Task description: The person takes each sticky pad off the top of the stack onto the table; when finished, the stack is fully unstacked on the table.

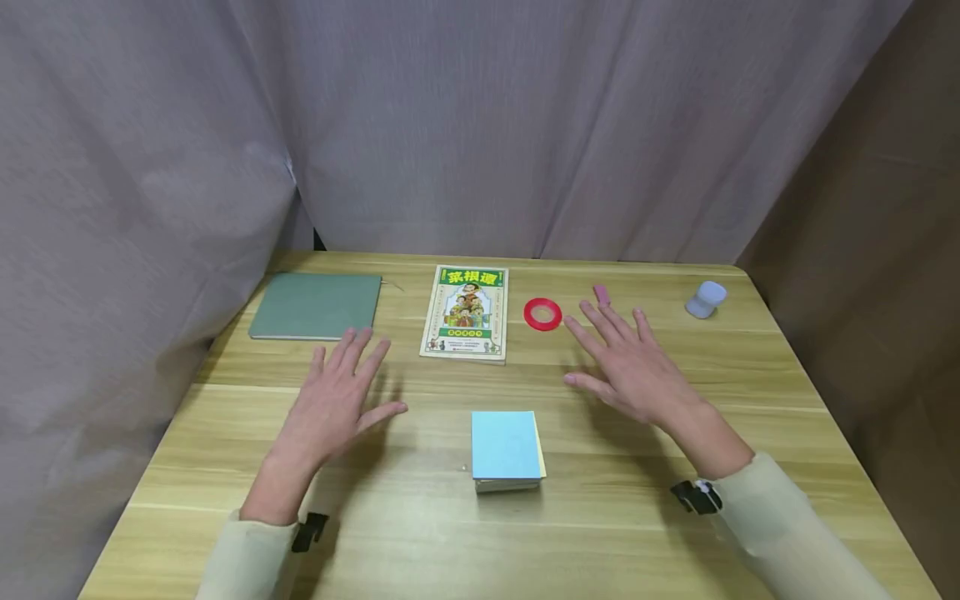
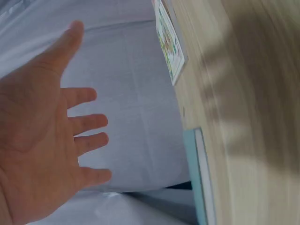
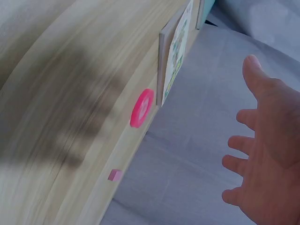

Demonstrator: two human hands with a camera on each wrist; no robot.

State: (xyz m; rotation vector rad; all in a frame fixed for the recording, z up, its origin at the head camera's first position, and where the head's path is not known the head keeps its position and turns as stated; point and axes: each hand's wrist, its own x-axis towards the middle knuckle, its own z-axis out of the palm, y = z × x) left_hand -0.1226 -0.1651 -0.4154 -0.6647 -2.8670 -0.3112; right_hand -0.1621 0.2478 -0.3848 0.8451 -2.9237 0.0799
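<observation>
Hands hover spread and empty above the desk, left hand and right hand flanking the blue-topped paper pad at lower centre, so reaching seems unstarted; next likely means closing on it.

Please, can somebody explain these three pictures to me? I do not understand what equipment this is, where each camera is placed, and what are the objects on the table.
No machine here: a person works with two bare hands and wears three cameras. The large picture comes from a camera on the head, looking down at a wooden table. The other two come from cameras on the wrists, so each shows one palm from close, tilted and a little blurred.

The left hand and right hand are spread open above the table and hold nothing.

On the table lie a green notebook, a picture book, a red tape ring, a small pink block, a pale bluish object I cannot identify, and, nearest the person, a blue-topped paper pad.
</observation>
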